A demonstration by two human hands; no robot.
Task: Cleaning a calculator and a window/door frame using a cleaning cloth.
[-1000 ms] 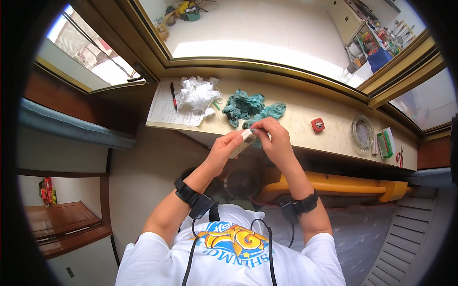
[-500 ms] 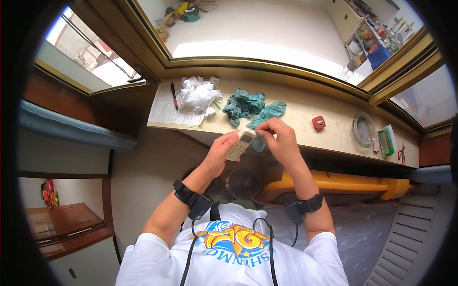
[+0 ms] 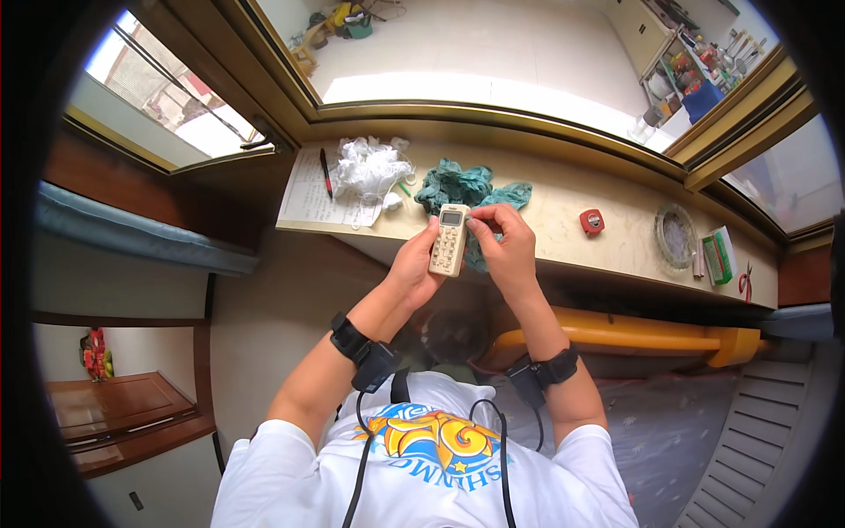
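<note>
While you stand at the windowsill [image 3: 563,207], the head view shows both your hands raised just in front of its near edge. Your left hand [image 3: 414,264] is closed around the lower body of a small cream remote control [image 3: 450,240], keypad and small screen facing up toward you, its long axis running away from you. Your right hand [image 3: 503,249] meets the remote at its upper right edge, fingertips [image 3: 473,223] pinched against the casing beside the screen; both hands are clamped on the same item. A teal cloth [image 3: 459,183] lies bunched on the sill directly behind the remote, partly hidden by your right hand.

Left of the cloth sits a crumpled white plastic bag [image 3: 370,167], resting on a sheet of paper [image 3: 308,189] with a dark pen [image 3: 325,172] across it. Well to the right on the sill lie a small red object [image 3: 591,221], a round glass dish [image 3: 675,236] and a green and white box [image 3: 720,254]. Both your wrists carry black strapped devices with cables.
</note>
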